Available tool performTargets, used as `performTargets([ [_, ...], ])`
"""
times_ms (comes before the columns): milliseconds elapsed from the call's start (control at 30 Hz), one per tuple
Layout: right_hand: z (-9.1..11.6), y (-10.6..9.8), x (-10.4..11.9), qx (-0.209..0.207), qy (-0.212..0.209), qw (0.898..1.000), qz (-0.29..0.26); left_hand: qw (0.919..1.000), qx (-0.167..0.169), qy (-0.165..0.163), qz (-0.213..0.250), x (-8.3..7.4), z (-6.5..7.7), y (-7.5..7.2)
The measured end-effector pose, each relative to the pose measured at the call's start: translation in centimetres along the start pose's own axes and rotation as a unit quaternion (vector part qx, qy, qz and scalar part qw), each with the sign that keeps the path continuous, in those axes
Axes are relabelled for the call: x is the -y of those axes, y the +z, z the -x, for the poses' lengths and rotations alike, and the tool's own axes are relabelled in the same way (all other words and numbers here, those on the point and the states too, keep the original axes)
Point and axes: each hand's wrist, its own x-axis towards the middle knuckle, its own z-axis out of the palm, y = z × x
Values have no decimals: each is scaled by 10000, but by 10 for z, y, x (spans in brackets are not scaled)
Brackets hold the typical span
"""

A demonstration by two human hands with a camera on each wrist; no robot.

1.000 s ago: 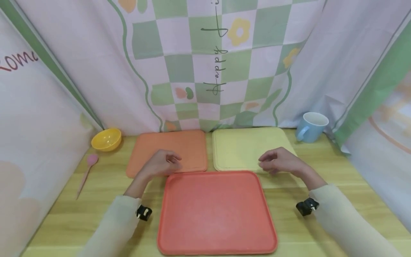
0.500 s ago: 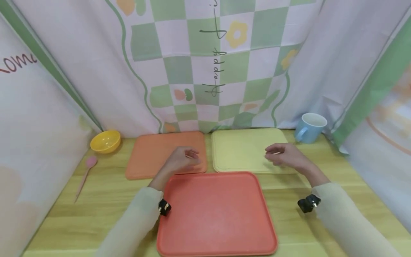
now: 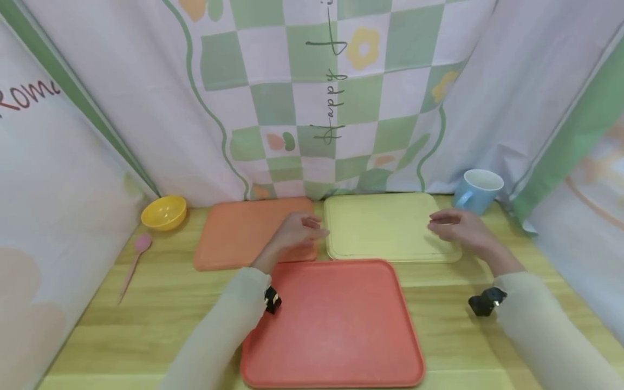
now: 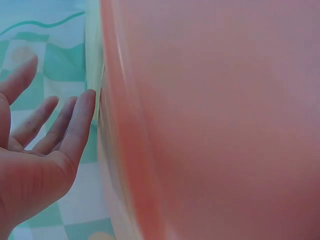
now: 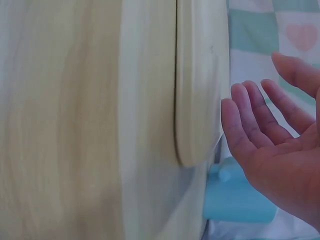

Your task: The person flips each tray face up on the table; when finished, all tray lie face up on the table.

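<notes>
My left hand (image 3: 298, 234) hovers over the right end of the orange tray (image 3: 234, 233), its fingertips reaching toward the gap beside the yellow tray (image 3: 375, 227). In the left wrist view that hand (image 4: 45, 145) shows loosely bent fingers with nothing between them. Over the right end of the yellow tray is my right hand (image 3: 460, 230), fingers relaxed and holding nothing. The right wrist view has this hand (image 5: 280, 135) in front of the blue mug (image 5: 240, 197). A large red tray (image 3: 336, 325) lies nearest me, partly under my left forearm.
At the back left stands a yellow bowl (image 3: 164, 213), with a pink spoon (image 3: 136, 260) lying in front of it. The blue mug (image 3: 475, 195) stands at the back right corner. A patterned curtain (image 3: 312, 97) closes off the back of the wooden table (image 3: 468, 346).
My left hand has moved right across the orange tray toward the yellow one. My right hand has shifted right, toward the mug. Trays, bowl, spoon and mug stay in place.
</notes>
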Motion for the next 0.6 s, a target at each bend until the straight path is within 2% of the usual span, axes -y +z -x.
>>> performTargets([
  [267,1,-15,-24,-382,283,9988,110,9990,-114,3,-435,0,-11,14],
  [367,1,-20,-30,-547,385,9977,91,9990,-136,-5,-423,-3,-14,16],
  [600,2,-28,-40,-634,708,9955,27,9980,49,124,-613,-5,-19,21],
])
